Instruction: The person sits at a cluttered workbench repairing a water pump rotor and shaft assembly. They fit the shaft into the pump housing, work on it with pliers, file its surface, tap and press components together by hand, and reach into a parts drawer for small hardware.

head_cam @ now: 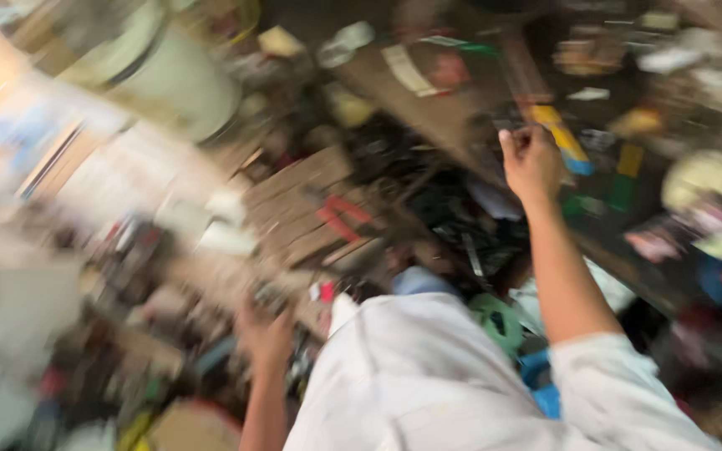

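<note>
Blurred view down onto a cluttered surface [428, 108]. Upper left — a pale cylindrical container [181, 83]; centre — a stack of wooden slats [302, 209] with red-handled pliers [340, 217] lying on it. Right hand [532, 163], upper right of centre: fingers curled around a small dark object [513, 123], kind unclear. Left hand [267, 334], lower centre-left — among clutter; fingers' grip cannot be told.

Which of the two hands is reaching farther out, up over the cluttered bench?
The right hand, arm stretched out and fingers curled beside a yellow-and-blue strip. The left hand sits low, close to the white-shirted body, among blurred clutter.
</note>
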